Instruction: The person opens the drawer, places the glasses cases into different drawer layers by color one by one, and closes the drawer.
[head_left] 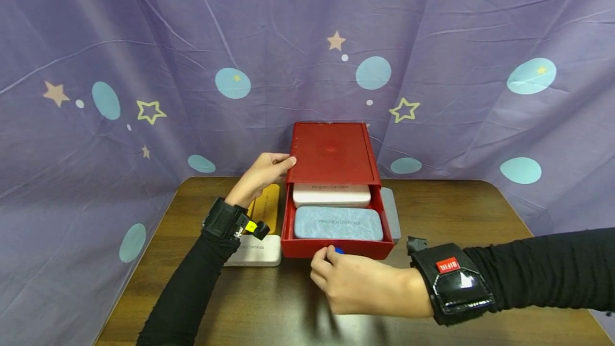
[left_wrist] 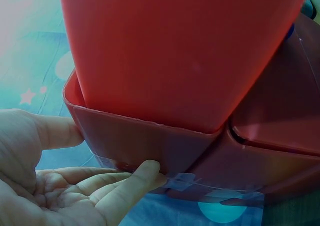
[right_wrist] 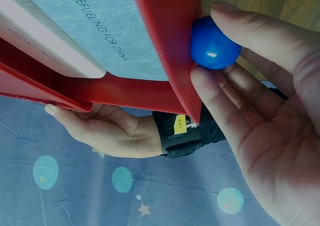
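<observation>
Cream case: lies flat on the worktop [head_left: 480,212] at lower left of centre [head_left: 254,252], just beside the red box's left wall; a yellow case [head_left: 267,206] lies behind it.
Left hand: at centre left [head_left: 259,178], fingers [left_wrist: 125,183] and thumb curled against the outer shell of the red box [head_left: 331,154], bracing its left rear corner.
Red box: centre of the head view, its shell standing over a drawer [head_left: 336,247] that sits pulled out toward the person.
Drawer contents: a pale pink case [head_left: 331,195] at the back and a blue-grey case [head_left: 338,223] in front, lying flat and touching.
Blue knob: on the drawer's front wall [right_wrist: 214,47], low in the centre.
Right hand: lower centre right [head_left: 355,282], thumb and fingers [right_wrist: 222,113] pinched on the blue knob.
Grey case: on the worktop against the box's right side [head_left: 391,212].
Doing it well: I judge the drawer should travel straight along its slide, with the pinch kept firm on the knob and the left hand holding the shell still so it neither tilts nor skids.
</observation>
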A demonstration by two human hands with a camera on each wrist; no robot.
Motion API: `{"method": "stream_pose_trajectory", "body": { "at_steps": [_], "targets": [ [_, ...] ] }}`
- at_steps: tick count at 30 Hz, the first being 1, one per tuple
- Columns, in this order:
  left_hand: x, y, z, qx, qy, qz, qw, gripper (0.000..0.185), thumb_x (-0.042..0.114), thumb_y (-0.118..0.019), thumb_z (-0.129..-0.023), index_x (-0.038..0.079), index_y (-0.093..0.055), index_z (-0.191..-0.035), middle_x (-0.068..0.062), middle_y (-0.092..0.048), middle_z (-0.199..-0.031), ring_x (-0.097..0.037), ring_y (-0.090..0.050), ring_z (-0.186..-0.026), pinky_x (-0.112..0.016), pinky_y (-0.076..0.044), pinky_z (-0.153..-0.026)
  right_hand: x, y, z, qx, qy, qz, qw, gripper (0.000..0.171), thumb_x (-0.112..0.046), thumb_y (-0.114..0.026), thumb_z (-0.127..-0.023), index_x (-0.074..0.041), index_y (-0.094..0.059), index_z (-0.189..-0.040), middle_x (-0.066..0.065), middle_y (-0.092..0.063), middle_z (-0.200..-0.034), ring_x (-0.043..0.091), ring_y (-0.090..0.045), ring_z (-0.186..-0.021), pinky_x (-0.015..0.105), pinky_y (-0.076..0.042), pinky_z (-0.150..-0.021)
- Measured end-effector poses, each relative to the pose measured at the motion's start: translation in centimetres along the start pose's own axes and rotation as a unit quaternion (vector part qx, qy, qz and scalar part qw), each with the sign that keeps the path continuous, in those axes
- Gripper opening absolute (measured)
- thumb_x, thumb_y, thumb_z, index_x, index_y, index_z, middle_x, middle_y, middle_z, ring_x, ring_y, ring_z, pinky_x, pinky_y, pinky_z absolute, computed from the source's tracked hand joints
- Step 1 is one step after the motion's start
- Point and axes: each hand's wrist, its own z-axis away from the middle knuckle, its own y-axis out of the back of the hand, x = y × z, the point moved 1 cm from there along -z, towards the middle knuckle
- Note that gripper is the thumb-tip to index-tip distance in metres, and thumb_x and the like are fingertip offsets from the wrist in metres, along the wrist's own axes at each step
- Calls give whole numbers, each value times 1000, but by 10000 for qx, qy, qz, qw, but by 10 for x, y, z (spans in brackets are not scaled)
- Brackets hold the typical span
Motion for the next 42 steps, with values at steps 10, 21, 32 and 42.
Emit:
{"method": "stream_pose_trajectory", "body": {
  "at_steps": [10,21,32,42],
  "targets": [
    [-1,0,0,-17,-46,53,10000,55,26,-53,-106,-1,-42,-153,-19,-49,-153,-34,-56,-135,-45,-49,-109,5,-4,1,59,34,-299,9995,16,-34,-65,-93,-33,-79,-86,1,-67,-96,21,-61,-94,28,-57,-81],
    [1,1,2,-17,40,-55,10000,56,30,-53,-106,3,-43,-154,-16,-52,-152,-32,-59,-132,-44,-50,-108,20,-17,6,293,-55,-416,9987,12,-32,-69,-91,-30,-79,-85,-2,-64,-91,17,-60,-91,26,-55,-79],
    [-2,-2,-1,25,-104,132,9999,54,25,-54,-106,-3,-44,-151,-19,-52,-151,-33,-59,-131,-43,-51,-107,29,-40,9,480,-306,-436,9974,5,-26,-73,-90,-25,-78,-91,-4,-61,-89,16,-57,-91,24,-54,-81],
    [-2,0,-1,-20,-167,137,9998,54,24,-53,-106,-3,-43,-151,-19,-52,-150,-33,-59,-131,-45,-51,-106,29,-55,8,769,-740,-425,9934,6,-22,-80,-85,-20,-77,-89,-1,-60,-87,16,-55,-87,25,-53,-79]
  ]
}}
